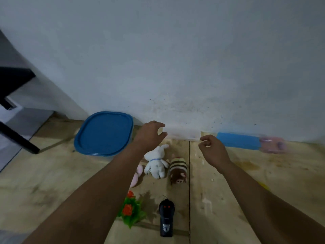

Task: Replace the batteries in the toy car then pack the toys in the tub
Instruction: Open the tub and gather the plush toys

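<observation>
My left hand reaches forward with fingers spread and curved, holding nothing. My right hand is beside it with loosely curled fingers, also holding nothing. Between and just beyond them, a blurred white boxy object sits against the wall; I cannot tell what it is. The tub, shut with a blue lid, stands on the wooden floor to the left. Under my left forearm lie a white bunny plush, a striped brown plush and a partly hidden pink plush. A black remote control lies nearer me.
A plastic plant with orange flowers lies beside the remote control. A blurred blue and pink object sits along the wall at the right. A black furniture leg stands at the left. The white wall is close ahead.
</observation>
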